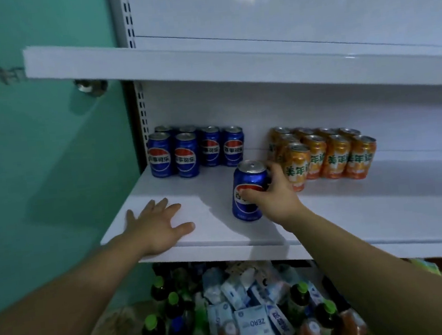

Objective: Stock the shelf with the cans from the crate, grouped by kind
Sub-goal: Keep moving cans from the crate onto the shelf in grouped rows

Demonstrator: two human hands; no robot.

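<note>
Left hand (156, 225): laid palm down on the front-left part of the shelf (353, 208). Its fingers (174, 208) are straight and spread, and nothing is held. It is judged to be bracing only.

Blue can group (186, 154): stood upright at the back-left of the shelf. Two cans are set forward on the left and the others are lined up behind and to the right. Bare shelf is left in front of the right-hand pair.

Held blue can (249, 191): upright, long axis vertical, at about mid-depth. It is placed forward and right of the blue group and apart from it. The base appears to be on the shelf board, but full seating cannot be confirmed.

Right hand (273, 194): wrapped round that can from its right side. The thumb is laid across the front label and the other fingers (272, 169) are curled round the back near the rim. The forearm is brought in from the lower right, with the wrist roughly in line.

Orange can group (332, 156): upright at the back-right. Its front-left can is just beside the back of the right hand; contact cannot be ruled out.

Key relation: the free spot beside the blue group lies back and left of the held can. The right hand is the nearer hand and is already on the can, so a short push or lift back-left is judged sufficient. The can is best kept vertical, and the orange cans are the thing likely to be clipped on withdrawal.
</note>
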